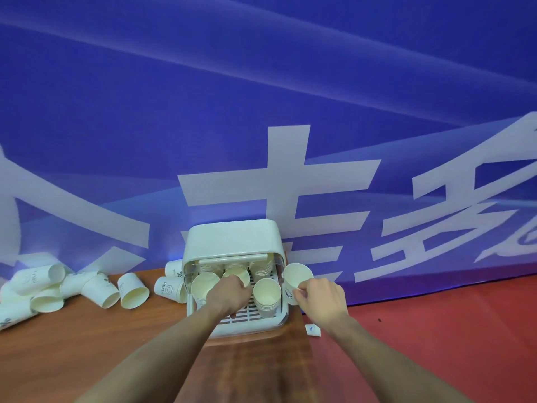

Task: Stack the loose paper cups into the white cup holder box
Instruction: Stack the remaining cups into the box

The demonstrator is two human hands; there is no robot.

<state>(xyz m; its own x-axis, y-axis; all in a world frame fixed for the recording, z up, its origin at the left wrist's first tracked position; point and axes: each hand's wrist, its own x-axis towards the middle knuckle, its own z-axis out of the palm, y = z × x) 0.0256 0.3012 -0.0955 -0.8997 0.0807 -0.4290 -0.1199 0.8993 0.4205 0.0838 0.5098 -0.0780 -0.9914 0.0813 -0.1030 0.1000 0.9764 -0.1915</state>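
A white cup holder box [232, 242] stood open on a brown wooden table [87, 344], against a blue banner [261, 82]. The left hand [229, 295] reached into the box among stacks of cups [266, 298]. The right hand [321, 298] pinched one paper cup [296, 277] just beside the box. Loose cups [87, 289] lay tipped over at the left.

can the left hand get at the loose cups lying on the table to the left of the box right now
Probably not at once. The left hand is inside the white box, at a cup there, so it must pull out first. After that the way looks free: the loose cups lie on open table.
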